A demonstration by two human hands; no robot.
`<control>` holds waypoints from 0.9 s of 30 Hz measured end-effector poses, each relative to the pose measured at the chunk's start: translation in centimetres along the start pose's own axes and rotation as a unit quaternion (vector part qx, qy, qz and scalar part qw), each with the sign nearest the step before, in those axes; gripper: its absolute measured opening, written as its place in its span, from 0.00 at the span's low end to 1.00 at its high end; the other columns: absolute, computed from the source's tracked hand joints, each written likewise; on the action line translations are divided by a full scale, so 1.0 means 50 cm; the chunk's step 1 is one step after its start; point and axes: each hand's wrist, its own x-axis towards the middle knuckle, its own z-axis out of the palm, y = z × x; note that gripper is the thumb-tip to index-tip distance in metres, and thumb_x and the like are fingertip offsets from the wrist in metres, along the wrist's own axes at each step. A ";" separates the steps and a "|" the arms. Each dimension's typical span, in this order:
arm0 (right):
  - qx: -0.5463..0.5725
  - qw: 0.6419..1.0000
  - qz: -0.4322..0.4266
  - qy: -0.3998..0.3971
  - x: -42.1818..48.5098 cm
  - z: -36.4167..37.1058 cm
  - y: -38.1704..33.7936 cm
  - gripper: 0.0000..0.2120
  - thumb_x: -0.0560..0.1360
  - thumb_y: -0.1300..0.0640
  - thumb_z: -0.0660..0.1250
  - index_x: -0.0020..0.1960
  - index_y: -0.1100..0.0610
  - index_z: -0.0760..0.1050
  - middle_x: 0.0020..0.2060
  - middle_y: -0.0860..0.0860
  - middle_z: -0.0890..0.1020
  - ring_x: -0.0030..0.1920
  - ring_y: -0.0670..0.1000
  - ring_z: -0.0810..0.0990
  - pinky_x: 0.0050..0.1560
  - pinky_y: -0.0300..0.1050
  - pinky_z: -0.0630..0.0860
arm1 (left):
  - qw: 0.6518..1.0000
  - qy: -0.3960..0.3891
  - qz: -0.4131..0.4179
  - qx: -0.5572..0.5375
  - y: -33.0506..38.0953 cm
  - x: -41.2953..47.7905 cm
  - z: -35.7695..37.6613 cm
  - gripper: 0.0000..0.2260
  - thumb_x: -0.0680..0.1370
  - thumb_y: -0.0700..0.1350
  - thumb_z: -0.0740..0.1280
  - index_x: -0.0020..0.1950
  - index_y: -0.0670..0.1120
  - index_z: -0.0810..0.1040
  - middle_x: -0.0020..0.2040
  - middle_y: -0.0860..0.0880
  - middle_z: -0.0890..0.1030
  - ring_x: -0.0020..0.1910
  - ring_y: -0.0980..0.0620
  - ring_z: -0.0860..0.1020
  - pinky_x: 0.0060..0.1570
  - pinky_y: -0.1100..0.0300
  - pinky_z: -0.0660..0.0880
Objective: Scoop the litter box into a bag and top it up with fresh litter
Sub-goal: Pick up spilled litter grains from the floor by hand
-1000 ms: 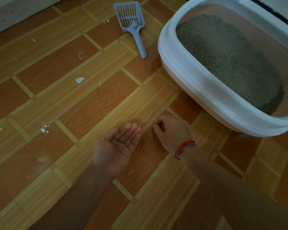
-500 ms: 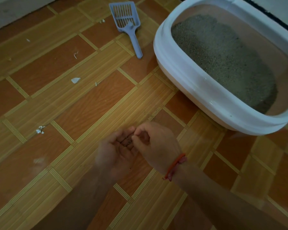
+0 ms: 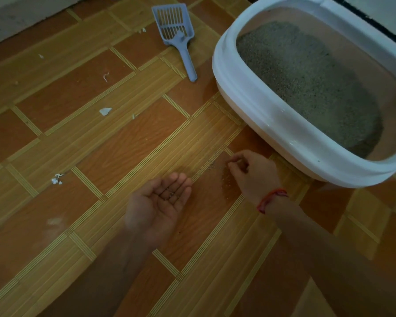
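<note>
A white litter box (image 3: 258, 108) filled with grey litter (image 3: 306, 83) stands on the floor at the upper right. A blue slotted scoop (image 3: 177, 35) lies on the floor to its left, untouched. My left hand (image 3: 153, 209) is held flat, palm up, with a few litter grains on its fingers. My right hand (image 3: 254, 175), with a red thread at the wrist, is down at the floor beside the box. Its thumb and fingertips pinch together over spilled litter grains (image 3: 225, 179) scattered there. No bag is in view.
The floor is wood-patterned tile. Small white scraps (image 3: 105, 110) and crumbs (image 3: 57, 178) lie on it to the left. A pale wall base (image 3: 21, 17) runs along the upper left corner.
My right hand moved from the floor to my left palm and dropped grains there. It has now gone back right to the floor by the box. The left palm stayed open.
</note>
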 end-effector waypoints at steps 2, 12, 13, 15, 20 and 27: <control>0.006 1.000 -0.009 -0.003 0.009 0.002 -0.001 0.03 0.77 0.53 0.66 0.48 0.48 0.79 0.38 0.41 0.77 0.41 0.42 0.76 0.46 0.42 0.78 | 1.000 -0.002 -0.001 0.000 -0.001 0.001 0.001 0.18 0.82 0.42 0.58 0.43 0.34 0.84 0.48 0.38 0.84 0.52 0.41 0.84 0.48 0.49 0.82; -0.038 0.998 -0.035 -0.024 0.037 0.022 -0.012 0.04 0.78 0.52 0.65 0.46 0.47 0.77 0.39 0.41 0.76 0.42 0.43 0.75 0.41 0.38 0.73 | 1.000 -0.001 -0.001 -0.008 -0.001 0.002 0.002 0.17 0.81 0.42 0.57 0.44 0.34 0.83 0.48 0.38 0.84 0.51 0.41 0.84 0.47 0.49 0.82; -0.047 0.998 -0.040 -0.024 0.038 0.022 -0.012 0.05 0.78 0.52 0.64 0.46 0.47 0.77 0.40 0.43 0.77 0.42 0.44 0.75 0.42 0.40 0.74 | 1.000 -0.001 -0.002 -0.008 -0.001 0.002 0.002 0.17 0.81 0.42 0.57 0.45 0.34 0.82 0.48 0.38 0.84 0.51 0.41 0.84 0.48 0.49 0.82; -0.062 0.997 -0.045 -0.031 0.041 0.024 -0.014 0.06 0.79 0.53 0.62 0.46 0.48 0.77 0.41 0.45 0.78 0.43 0.46 0.76 0.43 0.43 0.77 | 1.000 -0.001 -0.002 -0.007 -0.002 0.003 0.002 0.18 0.82 0.42 0.57 0.45 0.34 0.83 0.48 0.38 0.84 0.51 0.41 0.84 0.48 0.49 0.82; -0.085 0.994 -0.040 -0.048 0.036 0.021 -0.025 0.07 0.80 0.52 0.58 0.45 0.49 0.73 0.42 0.46 0.76 0.42 0.47 0.76 0.43 0.47 0.78 | 1.000 -0.003 0.000 -0.002 -0.005 -0.001 0.007 0.17 0.82 0.42 0.57 0.46 0.35 0.82 0.49 0.38 0.84 0.52 0.41 0.84 0.50 0.49 0.81; 0.061 0.992 -0.107 -0.032 -0.076 0.010 -0.098 0.05 0.78 0.52 0.64 0.42 0.47 0.73 0.33 0.40 0.73 0.36 0.40 0.72 0.35 0.31 0.66 | 0.999 -0.033 -0.024 0.020 -0.027 0.001 0.006 0.16 0.82 0.43 0.57 0.51 0.34 0.80 0.51 0.37 0.84 0.52 0.42 0.84 0.50 0.53 0.82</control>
